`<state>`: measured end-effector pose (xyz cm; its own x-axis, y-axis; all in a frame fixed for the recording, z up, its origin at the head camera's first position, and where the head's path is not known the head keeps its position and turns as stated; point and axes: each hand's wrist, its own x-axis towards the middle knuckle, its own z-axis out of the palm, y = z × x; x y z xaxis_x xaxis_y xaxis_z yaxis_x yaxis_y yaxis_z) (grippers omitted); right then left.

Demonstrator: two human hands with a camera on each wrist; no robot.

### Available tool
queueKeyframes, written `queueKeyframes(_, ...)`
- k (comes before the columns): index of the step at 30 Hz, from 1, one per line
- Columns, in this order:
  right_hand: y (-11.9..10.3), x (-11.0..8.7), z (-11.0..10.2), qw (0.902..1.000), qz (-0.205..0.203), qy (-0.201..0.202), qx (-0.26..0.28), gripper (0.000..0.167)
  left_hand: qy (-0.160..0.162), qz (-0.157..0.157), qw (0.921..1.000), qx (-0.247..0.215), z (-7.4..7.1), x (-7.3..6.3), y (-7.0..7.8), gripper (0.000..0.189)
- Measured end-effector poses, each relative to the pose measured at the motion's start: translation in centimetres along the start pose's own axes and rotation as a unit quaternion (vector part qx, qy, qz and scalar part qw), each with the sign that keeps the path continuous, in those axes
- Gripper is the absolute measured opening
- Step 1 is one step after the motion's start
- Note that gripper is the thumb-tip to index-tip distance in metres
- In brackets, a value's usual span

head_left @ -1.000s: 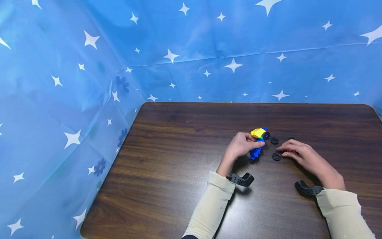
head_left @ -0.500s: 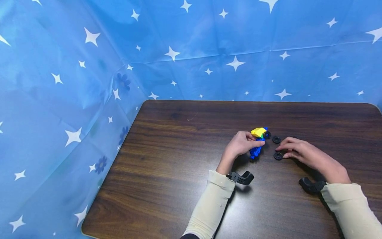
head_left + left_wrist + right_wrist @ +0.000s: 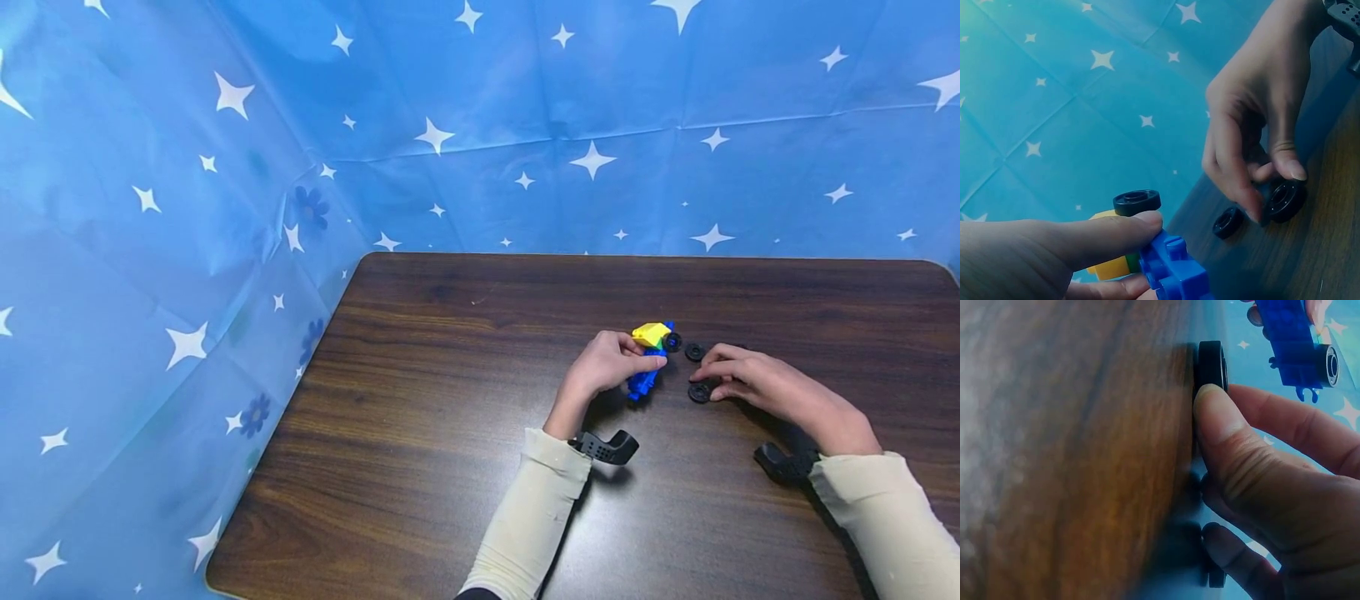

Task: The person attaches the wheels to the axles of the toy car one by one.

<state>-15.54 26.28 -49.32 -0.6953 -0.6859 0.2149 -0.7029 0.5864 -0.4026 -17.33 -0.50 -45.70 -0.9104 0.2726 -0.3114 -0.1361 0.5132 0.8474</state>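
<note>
Blue-and-yellow toy vehicle (image 3: 643, 383), 1, held by the left hand (image 3: 603, 367) over the worktop (image 3: 420, 400); 1 black wheel (image 3: 699, 393) pinched in the narrow grip of the right hand (image 3: 772, 385), 1 spare wheel (image 3: 693, 352) nearby; step apparently wheel pick-up, next move calling for a steady lift.

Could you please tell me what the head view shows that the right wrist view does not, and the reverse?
Only the head view shows the pale sleeves and the black wrist mounts. Only the right wrist view makes out the small fork on the toy. Both show the toy in the left hand, the right hand at a wheel, the table and the starry cloth.
</note>
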Motion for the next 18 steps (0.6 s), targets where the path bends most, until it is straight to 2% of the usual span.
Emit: queueKeyframes(18, -0.22, -0.13, -0.21, 0.9995, 0.016, -0.01, 0.026, 0.026, 0.011, -0.016, 0.9996, 0.021, -0.05, -0.12, 0.31, 0.03)
